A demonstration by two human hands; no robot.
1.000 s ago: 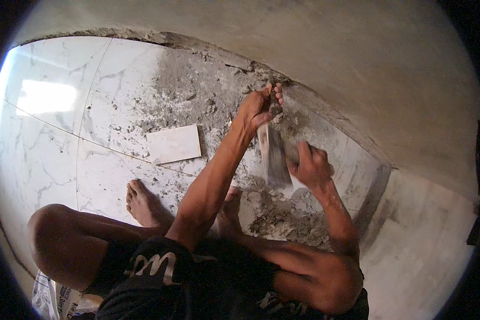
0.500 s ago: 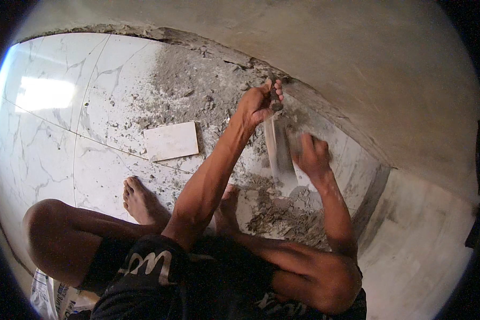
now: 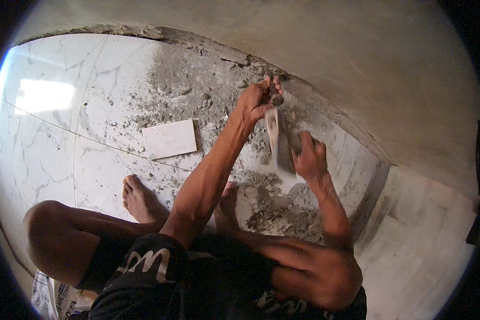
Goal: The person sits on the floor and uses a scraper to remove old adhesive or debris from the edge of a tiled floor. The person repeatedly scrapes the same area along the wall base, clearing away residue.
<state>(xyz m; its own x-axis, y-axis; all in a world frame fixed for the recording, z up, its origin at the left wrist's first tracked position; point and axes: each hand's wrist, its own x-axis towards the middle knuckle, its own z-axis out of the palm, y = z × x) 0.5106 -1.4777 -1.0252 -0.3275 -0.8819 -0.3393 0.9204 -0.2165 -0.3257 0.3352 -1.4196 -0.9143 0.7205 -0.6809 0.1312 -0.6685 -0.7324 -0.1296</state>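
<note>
Head view: the left hand (image 3: 255, 101) curls fingers round a chisel (image 3: 277, 100) at one o'clock, the right hand (image 3: 310, 160) clenches a hammer (image 3: 281, 144) at two, the wall foot (image 3: 232, 56) seemingly chipped from eleven to one, less toward three.

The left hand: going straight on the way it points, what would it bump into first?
Probably the wall's rough lower edge, just ahead of the left hand, though depth is unclear here.
</note>
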